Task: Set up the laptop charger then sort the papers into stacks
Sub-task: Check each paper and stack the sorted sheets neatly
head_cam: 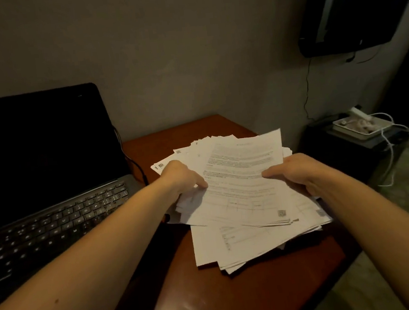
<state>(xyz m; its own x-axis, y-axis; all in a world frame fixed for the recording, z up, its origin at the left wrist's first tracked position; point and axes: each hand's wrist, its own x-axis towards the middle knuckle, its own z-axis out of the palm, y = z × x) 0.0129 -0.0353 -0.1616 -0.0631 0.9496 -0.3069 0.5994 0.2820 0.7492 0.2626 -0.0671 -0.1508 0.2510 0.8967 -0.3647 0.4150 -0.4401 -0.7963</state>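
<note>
Now both hands grip a loose sheaf of papers (pixel 241 181) over the wooden desk (pixel 238 297): left hand (pixel 183 176) and right hand (pixel 298 170) pinch opposite side edges, long axis pointing away toward the wall, beside the open laptop (pixel 43 171).

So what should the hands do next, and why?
Probably lift the top sheet and lay it on the bare desk to start a stack: left hand and right hand pinch its edges, and the pile beneath is unsorted.

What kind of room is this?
Probably a home work corner, maybe in a bedroom: an open laptop and a pile of papers are on a wooden table against the wall, and a dark screen hangs on the wall.
</note>
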